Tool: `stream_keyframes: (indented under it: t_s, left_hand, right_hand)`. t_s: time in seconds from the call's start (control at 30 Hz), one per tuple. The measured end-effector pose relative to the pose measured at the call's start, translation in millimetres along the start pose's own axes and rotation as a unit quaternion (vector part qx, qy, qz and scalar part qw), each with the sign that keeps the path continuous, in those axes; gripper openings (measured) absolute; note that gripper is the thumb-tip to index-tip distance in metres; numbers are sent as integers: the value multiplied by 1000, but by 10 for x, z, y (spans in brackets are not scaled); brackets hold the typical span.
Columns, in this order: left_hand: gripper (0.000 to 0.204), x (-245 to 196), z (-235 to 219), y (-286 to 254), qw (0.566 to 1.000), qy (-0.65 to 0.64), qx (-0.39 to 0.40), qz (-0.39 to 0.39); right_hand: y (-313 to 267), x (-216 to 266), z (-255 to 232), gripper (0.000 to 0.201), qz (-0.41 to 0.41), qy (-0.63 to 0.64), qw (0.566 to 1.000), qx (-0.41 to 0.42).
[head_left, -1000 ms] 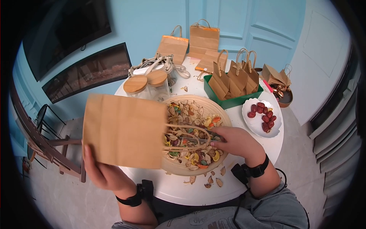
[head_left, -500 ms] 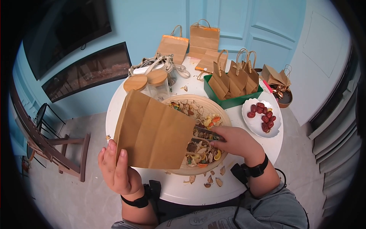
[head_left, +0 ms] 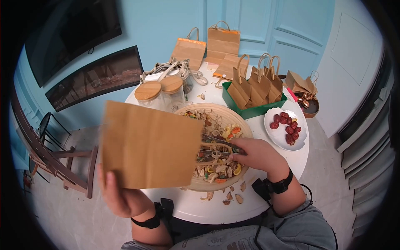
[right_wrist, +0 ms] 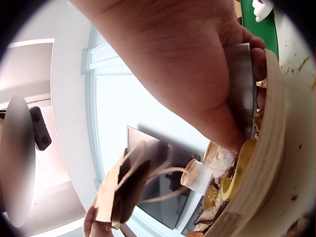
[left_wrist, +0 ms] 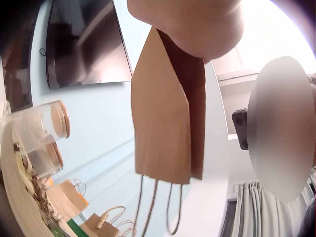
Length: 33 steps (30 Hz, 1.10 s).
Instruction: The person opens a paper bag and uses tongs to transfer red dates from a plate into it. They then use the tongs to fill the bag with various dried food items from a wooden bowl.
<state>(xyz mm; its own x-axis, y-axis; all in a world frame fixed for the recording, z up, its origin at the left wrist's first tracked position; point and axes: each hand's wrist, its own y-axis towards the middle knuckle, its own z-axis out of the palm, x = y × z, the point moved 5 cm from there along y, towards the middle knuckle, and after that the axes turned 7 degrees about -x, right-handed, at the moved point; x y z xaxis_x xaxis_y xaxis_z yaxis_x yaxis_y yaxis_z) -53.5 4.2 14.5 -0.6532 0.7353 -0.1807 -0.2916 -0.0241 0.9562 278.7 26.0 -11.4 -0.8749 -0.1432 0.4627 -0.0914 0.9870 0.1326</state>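
My left hand (head_left: 123, 200) grips the bottom end of a brown kraft paper bag (head_left: 152, 143). The bag lies sideways in the air, its mouth and rope handles turned to the right, over the left part of a round wooden bowl (head_left: 204, 186). Colourful dried petals and slices (head_left: 212, 123) fill the bowl. My right hand (head_left: 262, 154) holds metal tongs (right_wrist: 242, 74) low at the bowl's right side; their two arms point left into the dried mix, beside the bag's handles. The tong tips are hidden behind the handles and bag.
Two glass jars with wooden lids (head_left: 148, 91) stand behind the bag. A green bin (head_left: 258, 110) with small paper bags sits back right, near a white plate (head_left: 268, 135) of red dates. More bags (head_left: 223, 43) stand at the back. Loose petals (head_left: 238, 199) lie before the bowl.
The bag swung right and tilted over the bowl with my left hand, then came back partway left, its broad side facing up again. My right hand has stayed at the bowl's right side.
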Motion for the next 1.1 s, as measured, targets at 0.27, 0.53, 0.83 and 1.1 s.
stream_keyframes:
  t_s: [0.27, 0.53, 0.83, 1.1]
  left_hand:
    - [36, 158, -170, -15, 996, -14, -72, -45]
    - [31, -86, -11, -69, 999, 39, 28, 18]
    - [32, 101, -22, -68, 990, -84, 12, -111]
    - [34, 1355, -323, -81, 890, -81, -192, -406]
  right_hand:
    - [-6, 9, 2, 35, 1, 3, 1000, -7]
    - [-6, 8, -7, 37, 14, 0, 1000, 2]
    - [-9, 5, 2, 37, -17, 3, 1000, -18]
    - [-9, -21, 16, 36, 8, 5, 1000, 3]
